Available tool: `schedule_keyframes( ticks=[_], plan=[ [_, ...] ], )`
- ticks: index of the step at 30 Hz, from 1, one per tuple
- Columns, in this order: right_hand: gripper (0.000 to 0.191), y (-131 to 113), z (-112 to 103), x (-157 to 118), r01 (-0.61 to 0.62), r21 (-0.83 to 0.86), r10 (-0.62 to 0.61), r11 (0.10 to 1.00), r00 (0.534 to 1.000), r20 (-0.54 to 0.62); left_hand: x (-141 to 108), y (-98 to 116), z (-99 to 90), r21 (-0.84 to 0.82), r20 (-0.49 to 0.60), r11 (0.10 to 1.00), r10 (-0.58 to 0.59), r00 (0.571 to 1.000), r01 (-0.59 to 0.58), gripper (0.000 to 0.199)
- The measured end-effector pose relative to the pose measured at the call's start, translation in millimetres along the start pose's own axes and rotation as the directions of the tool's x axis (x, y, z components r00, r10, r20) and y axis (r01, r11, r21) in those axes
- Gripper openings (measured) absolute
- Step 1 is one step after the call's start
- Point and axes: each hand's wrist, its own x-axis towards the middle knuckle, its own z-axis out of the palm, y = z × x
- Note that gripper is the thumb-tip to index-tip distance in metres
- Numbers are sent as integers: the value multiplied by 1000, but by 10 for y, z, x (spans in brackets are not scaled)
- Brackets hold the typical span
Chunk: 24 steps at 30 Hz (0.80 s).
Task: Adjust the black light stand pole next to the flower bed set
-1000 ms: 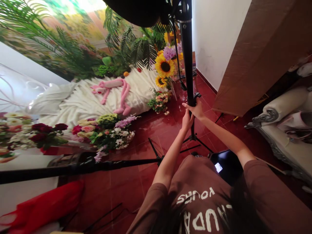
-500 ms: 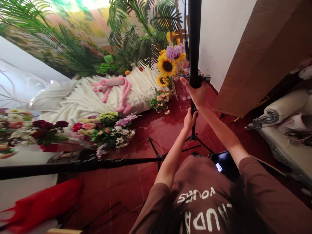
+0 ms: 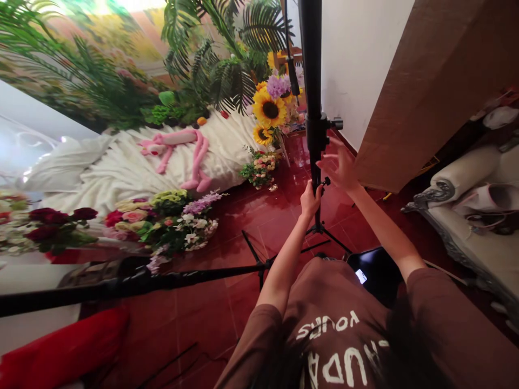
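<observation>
A tall black light stand (image 3: 311, 65) rises upright in front of me, its tripod legs on the red floor. My left hand (image 3: 311, 200) is wrapped round the lower part of its pole, just beneath a small black knob (image 3: 326, 181). Just to the right of the pole, my right hand (image 3: 339, 166) is off it, fingers apart and nothing in them. Above that hand a black collar with a side clamp knob (image 3: 336, 123) sits on the pole. A black cable with an inline piece (image 3: 292, 75) hangs beside the stand.
A second black stand (image 3: 170, 278) crosses at the left. Artificial flowers (image 3: 182, 221), sunflowers (image 3: 269, 110) and a white draped bed with a pink plush toy (image 3: 197, 156) lie beyond. At the right are a brown board (image 3: 399, 102) and a cream sofa (image 3: 466, 183).
My right hand has let go of the pole under the collar and moved slightly down and away to the right. My left hand keeps its grip. The view has shifted a little.
</observation>
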Motion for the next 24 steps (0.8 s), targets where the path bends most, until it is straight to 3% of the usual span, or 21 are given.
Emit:
schedule_keyframes(
  ticks=[5, 8, 24],
  plan=[
    [41, 513, -21, -782, -1, -141, 27, 990, 983, 181, 4, -24, 19, 21, -7, 1000, 8, 1000, -7, 35],
    [43, 661, 58, -963, 27, -176, 16, 984, 971, 237, 5, -33, 26, 36, -16, 999, 16, 1000, -15, 35],
    [46, 869, 415, -639, -248, -33, 249, 968, 965, 78, 7, -63, 20, 6, -24, 999, 54, 998, -53, 38]
  ],
)
